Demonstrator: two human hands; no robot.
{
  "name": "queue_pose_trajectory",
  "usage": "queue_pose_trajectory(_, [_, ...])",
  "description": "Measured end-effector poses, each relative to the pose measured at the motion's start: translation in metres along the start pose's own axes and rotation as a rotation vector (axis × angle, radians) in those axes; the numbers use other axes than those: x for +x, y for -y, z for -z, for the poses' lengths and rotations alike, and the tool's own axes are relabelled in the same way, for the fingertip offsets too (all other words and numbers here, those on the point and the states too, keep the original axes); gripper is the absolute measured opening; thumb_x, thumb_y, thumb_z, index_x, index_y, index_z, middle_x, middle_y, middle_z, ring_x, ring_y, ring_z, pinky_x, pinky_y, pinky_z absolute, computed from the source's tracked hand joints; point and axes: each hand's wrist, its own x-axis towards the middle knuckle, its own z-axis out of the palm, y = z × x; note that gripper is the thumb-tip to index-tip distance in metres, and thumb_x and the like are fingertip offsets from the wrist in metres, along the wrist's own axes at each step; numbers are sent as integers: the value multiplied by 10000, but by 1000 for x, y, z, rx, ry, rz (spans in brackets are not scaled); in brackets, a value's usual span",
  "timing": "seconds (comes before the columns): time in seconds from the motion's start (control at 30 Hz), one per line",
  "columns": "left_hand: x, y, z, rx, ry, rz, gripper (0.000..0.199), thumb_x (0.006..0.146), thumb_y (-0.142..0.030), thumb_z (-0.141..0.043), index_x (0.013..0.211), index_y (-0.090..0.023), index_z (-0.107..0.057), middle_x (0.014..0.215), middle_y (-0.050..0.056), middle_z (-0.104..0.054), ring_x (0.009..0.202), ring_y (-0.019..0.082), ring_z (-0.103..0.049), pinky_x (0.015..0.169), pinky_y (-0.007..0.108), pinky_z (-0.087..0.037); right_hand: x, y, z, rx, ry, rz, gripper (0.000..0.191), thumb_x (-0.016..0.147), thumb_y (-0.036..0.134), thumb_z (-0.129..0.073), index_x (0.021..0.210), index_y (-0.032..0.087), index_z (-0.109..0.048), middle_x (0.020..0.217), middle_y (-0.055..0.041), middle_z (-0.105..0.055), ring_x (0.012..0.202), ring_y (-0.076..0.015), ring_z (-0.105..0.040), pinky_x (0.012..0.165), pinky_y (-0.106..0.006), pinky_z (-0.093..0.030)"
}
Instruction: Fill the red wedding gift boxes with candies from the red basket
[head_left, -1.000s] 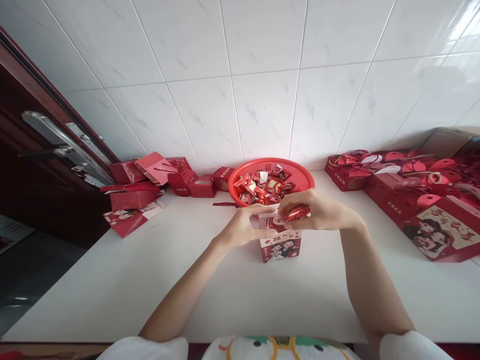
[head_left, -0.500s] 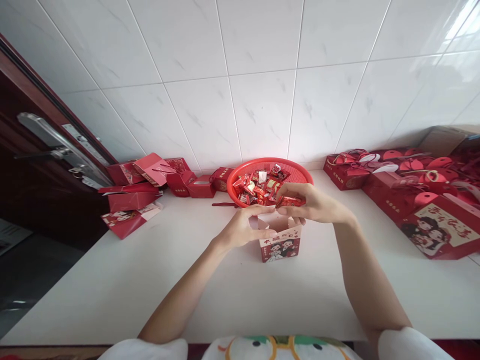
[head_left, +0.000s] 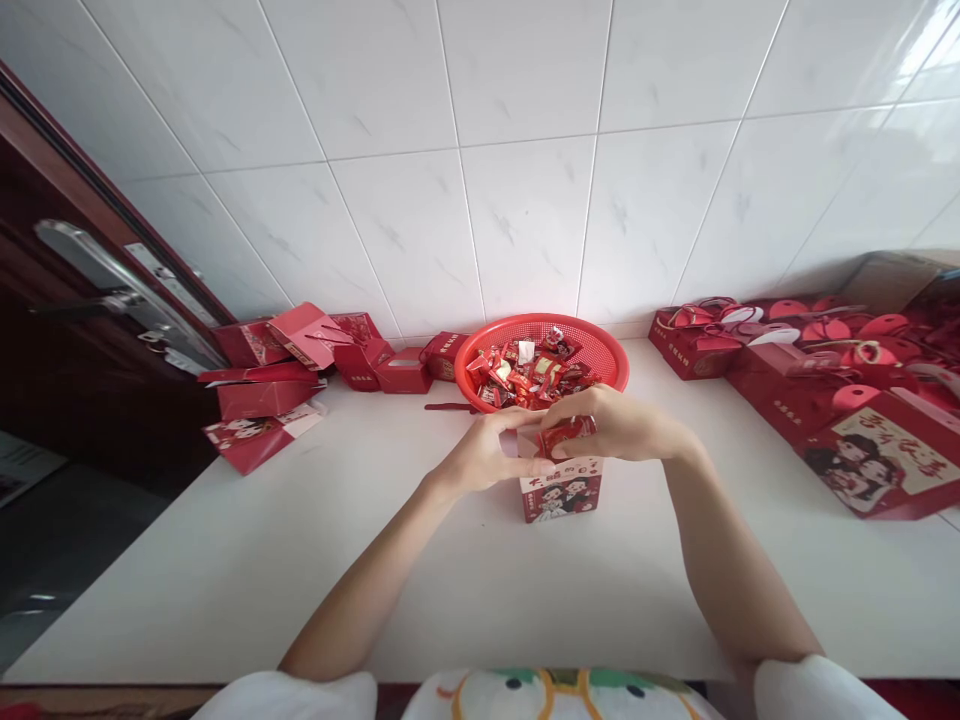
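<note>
My left hand (head_left: 487, 452) grips the open top of a small red-and-white paper gift box (head_left: 561, 492), which stands upright on the white counter (head_left: 225, 590) and bears a printed cartoon couple. My right hand (head_left: 611, 424) pinches a shiny red candy packet (head_left: 566, 436) right at the box's mouth. The hands nearly meet above the box and hide most of its opening. Just behind them lies a round red plastic basket (head_left: 596, 345), heaped with assorted red-wrapped sweets (head_left: 529, 372).
Flat and part-folded red boxes (head_left: 266, 390) lie in a loose heap at the left, near a dark door with a metal handle (head_left: 112, 285). Assembled red boxes with ribbon handles (head_left: 810, 380) crowd the right. White tiles (head_left: 525, 220) form the back wall.
My right hand has come down and toward my left hand, bringing the red packet from above the box to its mouth. My left hand remains on the box.
</note>
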Motion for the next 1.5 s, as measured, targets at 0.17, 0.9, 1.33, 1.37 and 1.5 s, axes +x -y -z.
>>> queue_pose_trajectory(0.17, [0, 1, 0, 4, -10, -11, 623, 672, -362, -903, 1255, -237, -721, 1263, 82, -731, 1226, 325, -634, 1117, 457, -437, -1, 3, -2, -22, -75, 18, 134, 830, 120, -664, 871, 176, -778, 780, -8, -732, 641, -122, -584, 611, -241, -435])
queue_pose_trajectory(0.9, [-2, 8, 0, 153, -25, -119, 524, 782, -392, -817, 1264, -217, -715, 1340, 106, -690, 1277, 324, -629, 1031, 455, -564, -18, 2, 17, -95, -346, 20, 197, 901, 361, -644, 974, 210, -747, 936, -57, -774, 825, -211, -723, 743, -323, -592])
queue_pose_trajectory(1.33, [4, 14, 13, -28, -327, -205, 585, 808, -331, -772, 1348, -156, -630, 1143, 127, -774, 929, 234, -760, 804, 326, -627, -14, -18, 20, -73, -277, -140, 425, 821, 440, -717, 1184, 223, -668, 973, -76, -728, 858, -244, -704, 760, -385, -601])
queue_pose_trajectory(1.37, [5, 11, 16, -57, -344, -203, 602, 796, -342, -785, 1345, -151, -629, 1116, 125, -780, 926, 234, -760, 797, 320, -627, -13, -17, 20, -51, -275, -117, 385, 830, 465, -708, 1120, 213, -677, 916, -65, -715, 812, -232, -692, 733, -376, -595])
queue_pose_trajectory(1.5, [12, -6, 23, -93, -369, -207, 563, 760, -378, -817, 1258, -157, -677, 1098, 116, -781, 847, 217, -760, 744, 304, -631, -8, -10, 17, 89, -319, -12, 392, 862, 572, -670, 819, 186, -616, 782, -38, -643, 711, -185, -630, 648, -324, -548])
